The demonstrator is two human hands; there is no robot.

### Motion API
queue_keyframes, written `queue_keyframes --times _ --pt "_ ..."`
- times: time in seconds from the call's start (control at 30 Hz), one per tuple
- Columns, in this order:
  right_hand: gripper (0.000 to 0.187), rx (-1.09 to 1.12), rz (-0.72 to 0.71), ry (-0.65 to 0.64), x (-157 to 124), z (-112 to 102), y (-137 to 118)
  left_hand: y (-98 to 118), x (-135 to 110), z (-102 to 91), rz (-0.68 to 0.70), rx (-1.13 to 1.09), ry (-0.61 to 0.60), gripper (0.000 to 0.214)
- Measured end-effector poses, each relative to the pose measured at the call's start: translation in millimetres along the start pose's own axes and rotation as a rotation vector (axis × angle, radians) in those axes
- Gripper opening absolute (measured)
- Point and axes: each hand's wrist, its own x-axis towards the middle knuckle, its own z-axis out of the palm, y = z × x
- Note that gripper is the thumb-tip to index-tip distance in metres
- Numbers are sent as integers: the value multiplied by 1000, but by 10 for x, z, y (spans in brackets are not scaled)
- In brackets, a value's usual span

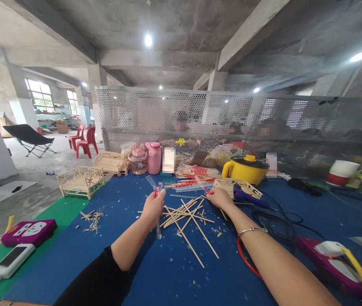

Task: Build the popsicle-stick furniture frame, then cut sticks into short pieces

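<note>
My left hand point(151, 210) is closed round a clear plastic chopstick wrapper point(155, 188) with red print; the wrapper sticks up above the fist and hangs below it. My right hand point(219, 197) reaches forward with fingers pinched on something small and red that I cannot make out, beside a small wooden stick frame point(228, 185) and a blue glue gun point(246, 196). Several loose wooden sticks point(185, 216) lie crossed on the blue mat point(168, 272) between my hands.
Two stick-built miniature beds point(80, 180) stand at the left. Pink bottles point(154, 157), a yellow pot point(244, 168), black cables point(279, 216) and a perforated metal screen point(232, 123) lie beyond. A purple box point(28, 231) and a phone point(10, 260) sit at the near left.
</note>
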Motion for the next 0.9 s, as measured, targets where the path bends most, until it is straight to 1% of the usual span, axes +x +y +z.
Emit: queue_keyframes --times 0.1,0.17,0.2,0.27,0.3,0.37,0.43,0.47,0.5,0.57,0.6,0.63,0.67,0.7,0.73,0.77,0.83,0.87,0.9 --pt "25 67 -26 168 -81 -98 -109 -91 17 28 -16 39 -83 38" --pt "29 123 -92 255 -195 -157 -272 -87 20 41 30 33 -88 38" --pt "29 155 -148 279 -277 -171 -381 -68 13 48 68 22 -85 38" --pt "27 220 -303 256 -485 -154 -630 -19 -25 68 143 3 -89 39" --pt "24 246 -388 220 -605 -123 -758 2 -54 82 173 -5 -111 40" --pt "21 286 -534 159 -842 -38 -977 28 -120 115 205 -18 -195 40" --pt "19 320 -609 126 -1023 36 -1105 40 -168 140 199 -21 -257 40" --pt "20 344 -640 115 -1078 53 -1124 50 -177 144 186 -29 -250 40" --pt "23 375 -661 110 -1105 54 -1111 68 -173 139 171 -43 -208 41" --pt "33 438 -658 125 -1090 11 -1008 140 -128 98 142 -79 -54 39" --pt "37 455 -627 141 -1058 -26 -928 196 -91 60 134 -100 27 37" --pt "37 446 -570 154 -1021 -65 -839 262 -49 10 131 -111 105 36" --pt "35 408 -497 154 -988 -100 -750 334 -6 -51 135 -118 145 36" --pt "35 343 -426 121 -965 -126 -666 405 36 -122 143 -123 160 36" --pt "40 262 -361 62 -957 -139 -594 470 72 -201 157 -125 168 36" --pt "50 178 -311 -13 -966 -140 -536 522 103 -285 189 -94 174 37" --pt "74 24 -254 -148 -1022 -109 -465 573 144 -461 227 33 159 38" --pt "83 -33 -249 -189 -1057 -86 -450 569 157 -547 227 138 129 39" --pt "86 -74 -251 -211 -1088 -65 -444 549 166 -628 217 264 96 40"
